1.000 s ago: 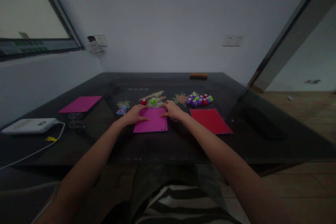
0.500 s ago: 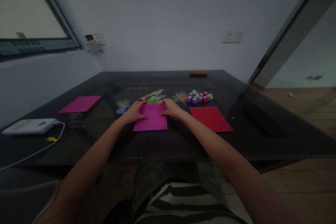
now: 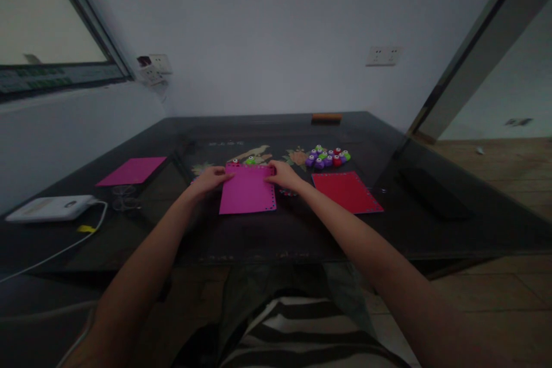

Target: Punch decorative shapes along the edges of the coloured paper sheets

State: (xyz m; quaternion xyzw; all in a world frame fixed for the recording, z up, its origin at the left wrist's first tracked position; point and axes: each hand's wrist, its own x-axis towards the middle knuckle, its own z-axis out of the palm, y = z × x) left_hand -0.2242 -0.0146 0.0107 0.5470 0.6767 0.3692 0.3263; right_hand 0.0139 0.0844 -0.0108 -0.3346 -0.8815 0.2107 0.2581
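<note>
A dark worktop (image 3: 259,241) stood against a pale wall (image 3: 267,40). At its near middle, the left hand (image 3: 208,179) and right hand (image 3: 284,176) each held the pink card (image 3: 248,192) by a side in a thumb-and-finger grip. A red card (image 3: 345,191) lay to the right, small colourful pots (image 3: 319,164) beyond it.

Pink card (image 3: 247,194) partly hides red piece (image 3: 235,161), green piece (image 3: 250,160). Window (image 3: 38,11), cable (image 3: 106,207) cut off left.

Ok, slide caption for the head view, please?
Left hand and right hand hold a dotted pink sheet near its far corners, a red sheet to the right.
</note>
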